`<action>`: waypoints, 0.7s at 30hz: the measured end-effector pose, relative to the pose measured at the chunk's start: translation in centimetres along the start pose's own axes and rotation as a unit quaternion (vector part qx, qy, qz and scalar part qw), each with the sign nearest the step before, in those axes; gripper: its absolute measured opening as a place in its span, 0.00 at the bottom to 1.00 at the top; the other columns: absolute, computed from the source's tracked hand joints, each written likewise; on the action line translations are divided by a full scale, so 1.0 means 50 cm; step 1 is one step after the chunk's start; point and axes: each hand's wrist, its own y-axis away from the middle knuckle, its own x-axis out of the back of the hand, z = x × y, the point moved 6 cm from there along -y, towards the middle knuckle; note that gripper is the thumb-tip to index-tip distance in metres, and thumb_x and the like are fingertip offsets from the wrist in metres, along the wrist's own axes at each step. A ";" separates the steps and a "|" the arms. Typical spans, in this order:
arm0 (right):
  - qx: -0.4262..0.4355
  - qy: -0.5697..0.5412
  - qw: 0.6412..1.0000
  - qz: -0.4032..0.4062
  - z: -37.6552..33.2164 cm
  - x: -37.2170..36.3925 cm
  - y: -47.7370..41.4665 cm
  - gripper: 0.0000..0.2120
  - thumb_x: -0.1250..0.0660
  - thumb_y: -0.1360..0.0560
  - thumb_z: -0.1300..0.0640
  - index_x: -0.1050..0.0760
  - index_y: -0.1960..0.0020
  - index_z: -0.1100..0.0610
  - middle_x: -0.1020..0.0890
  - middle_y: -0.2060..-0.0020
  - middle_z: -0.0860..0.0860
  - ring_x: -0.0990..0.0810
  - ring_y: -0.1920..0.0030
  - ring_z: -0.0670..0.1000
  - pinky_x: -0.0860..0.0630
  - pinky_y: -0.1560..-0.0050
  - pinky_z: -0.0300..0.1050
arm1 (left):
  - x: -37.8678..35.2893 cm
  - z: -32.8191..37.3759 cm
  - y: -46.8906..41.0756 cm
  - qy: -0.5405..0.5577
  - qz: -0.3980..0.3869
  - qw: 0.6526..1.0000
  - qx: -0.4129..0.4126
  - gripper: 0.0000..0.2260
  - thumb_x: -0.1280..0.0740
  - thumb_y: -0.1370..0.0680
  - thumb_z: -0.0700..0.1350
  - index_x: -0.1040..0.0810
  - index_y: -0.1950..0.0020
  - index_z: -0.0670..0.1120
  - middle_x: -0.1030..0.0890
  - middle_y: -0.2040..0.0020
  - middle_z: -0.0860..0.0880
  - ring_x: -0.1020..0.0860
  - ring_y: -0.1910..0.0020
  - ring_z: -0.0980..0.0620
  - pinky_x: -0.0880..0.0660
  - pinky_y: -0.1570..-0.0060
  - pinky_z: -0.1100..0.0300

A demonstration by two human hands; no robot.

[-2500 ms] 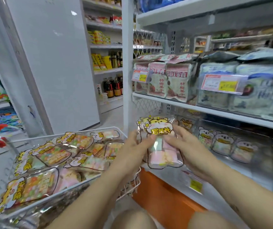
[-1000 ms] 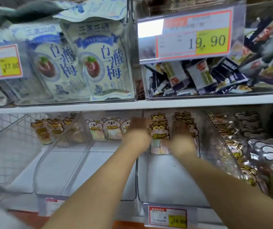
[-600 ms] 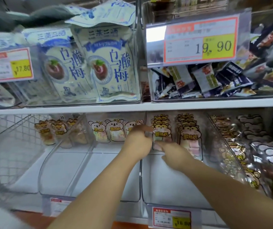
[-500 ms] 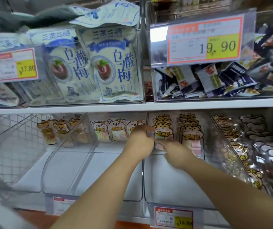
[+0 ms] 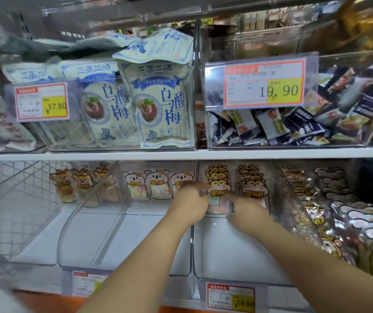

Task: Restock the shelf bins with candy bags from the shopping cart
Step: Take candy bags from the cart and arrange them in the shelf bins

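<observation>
Item: candy bag, upright, long axis vertical, at the front of the left row, far end of the clear shelf bin. Grip: left hand curls its fingers onto the bag's left edge; right hand meets its lower right corner, pinching or only touching cannot be told. The bag sits between both hands, equally near, so release likely means drawing each hand outward and nearward.
</observation>
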 end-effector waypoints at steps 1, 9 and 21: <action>0.012 0.001 0.999 0.032 -0.011 0.002 -0.007 0.26 0.36 0.24 0.54 0.37 0.28 0.44 0.22 0.40 0.55 0.19 0.52 0.56 0.19 0.56 0.47 | -0.001 -0.001 -0.002 0.001 -0.005 1.000 0.002 0.16 0.39 0.19 0.41 0.22 0.32 0.51 0.23 0.33 0.45 0.21 0.44 0.47 0.32 0.55 0.67; 0.029 0.099 0.985 0.141 -0.031 -0.010 -0.041 0.37 0.39 0.21 0.55 0.54 0.19 0.41 0.34 0.27 0.66 0.21 0.67 0.54 0.34 0.73 0.40 | -0.010 -0.013 -0.015 0.006 -0.016 1.000 -0.010 0.18 0.39 0.19 0.41 0.23 0.31 0.53 0.26 0.30 0.46 0.25 0.50 0.53 0.29 0.55 0.66; 0.029 0.034 0.995 0.084 -0.051 0.055 0.024 0.36 0.38 0.23 0.55 0.49 0.19 0.41 0.23 0.37 0.57 0.17 0.56 0.55 0.19 0.62 0.48 | 0.027 0.005 0.020 0.006 0.014 0.999 -0.034 0.17 0.38 0.20 0.39 0.22 0.33 0.50 0.20 0.40 0.47 0.22 0.49 0.51 0.29 0.55 0.66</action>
